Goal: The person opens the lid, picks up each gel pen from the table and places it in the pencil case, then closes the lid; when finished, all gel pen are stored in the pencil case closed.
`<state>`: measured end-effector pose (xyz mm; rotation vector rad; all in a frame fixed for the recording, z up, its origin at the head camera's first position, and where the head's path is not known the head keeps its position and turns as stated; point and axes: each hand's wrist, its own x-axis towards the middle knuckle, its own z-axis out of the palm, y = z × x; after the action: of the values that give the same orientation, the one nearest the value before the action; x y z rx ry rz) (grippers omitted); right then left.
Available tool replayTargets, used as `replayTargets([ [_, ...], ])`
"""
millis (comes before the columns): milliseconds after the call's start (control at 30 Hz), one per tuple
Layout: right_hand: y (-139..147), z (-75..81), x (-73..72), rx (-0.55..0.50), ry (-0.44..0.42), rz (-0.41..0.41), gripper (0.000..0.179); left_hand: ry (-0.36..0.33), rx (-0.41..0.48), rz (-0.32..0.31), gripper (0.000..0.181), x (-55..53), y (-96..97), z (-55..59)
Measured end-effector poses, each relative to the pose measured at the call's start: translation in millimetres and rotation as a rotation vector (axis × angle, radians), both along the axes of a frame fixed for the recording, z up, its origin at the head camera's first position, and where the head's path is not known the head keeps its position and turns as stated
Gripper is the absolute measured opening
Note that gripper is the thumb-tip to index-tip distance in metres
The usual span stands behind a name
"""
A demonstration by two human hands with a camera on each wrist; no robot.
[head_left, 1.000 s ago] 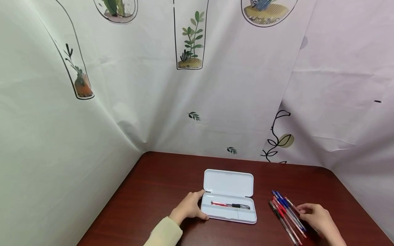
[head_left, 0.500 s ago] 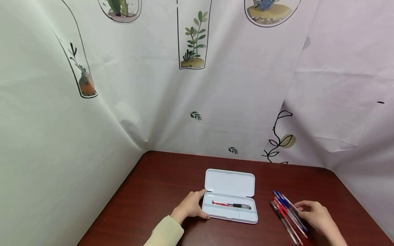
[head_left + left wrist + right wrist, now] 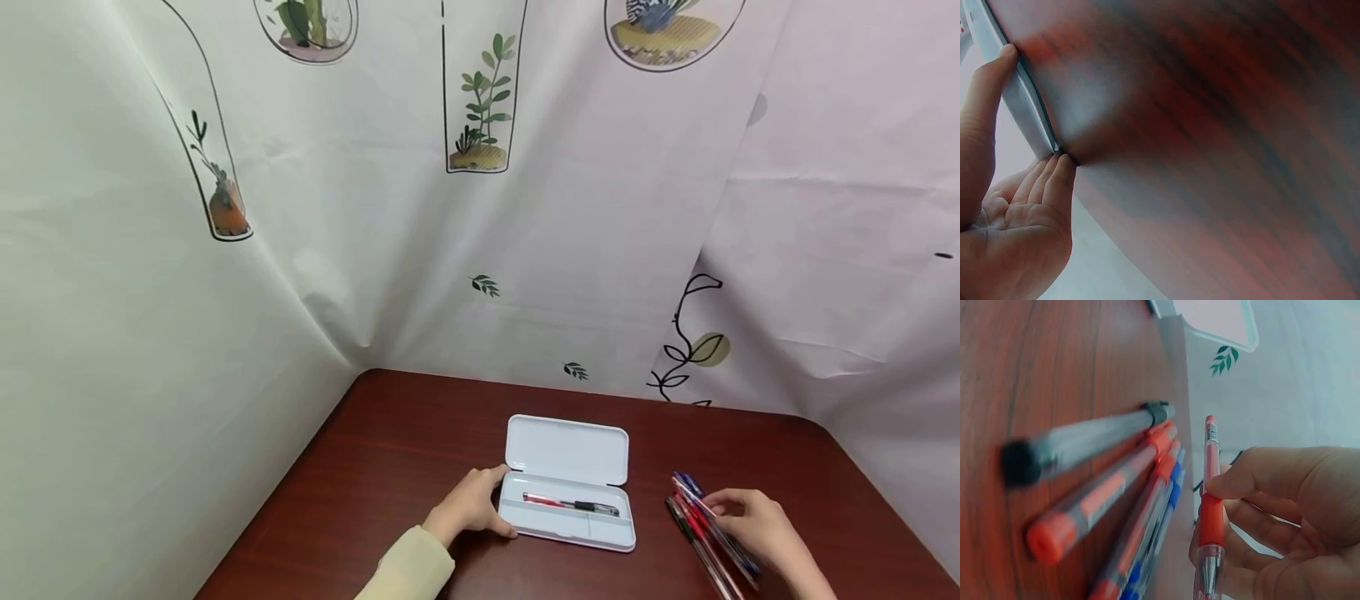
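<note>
Now red pen (image 3: 1212, 520) shifted leftward, pinched by right fingers (image 3: 1244, 476), left fingers (image 3: 1059, 186) gripping case (image 3: 567, 451).

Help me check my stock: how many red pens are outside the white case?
3: the held pen in the right hand; on the table, one red pen beside the black pen, another beside the blue pens. Others might be hidden.

Screened workspace: table (image 3: 405, 433), printed cloth (image 3: 600, 208)
</note>
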<state>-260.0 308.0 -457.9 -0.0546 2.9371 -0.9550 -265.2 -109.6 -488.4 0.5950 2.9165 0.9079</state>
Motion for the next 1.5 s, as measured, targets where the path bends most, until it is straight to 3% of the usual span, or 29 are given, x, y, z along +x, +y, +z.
replayTargets([
  [500, -31, 9.1, -11.6, -0.033, 0.097, 0.088, 0.014, 0.028, 0.010, -0.015, 0.084, 0.2, 0.1, 1.4],
  [867, -53, 15.2, -14.4, -0.045, 0.090, 0.131, 0.019, -0.015, -0.017, 0.005, 0.089, -2.3, 0.0, -4.4],
  [1500, -100, 20.6, -26.7, -0.081, 0.114, 0.238, 0.018, -0.016, -0.031, -0.001, 0.087, -1.0, -3.3, 5.8],
])
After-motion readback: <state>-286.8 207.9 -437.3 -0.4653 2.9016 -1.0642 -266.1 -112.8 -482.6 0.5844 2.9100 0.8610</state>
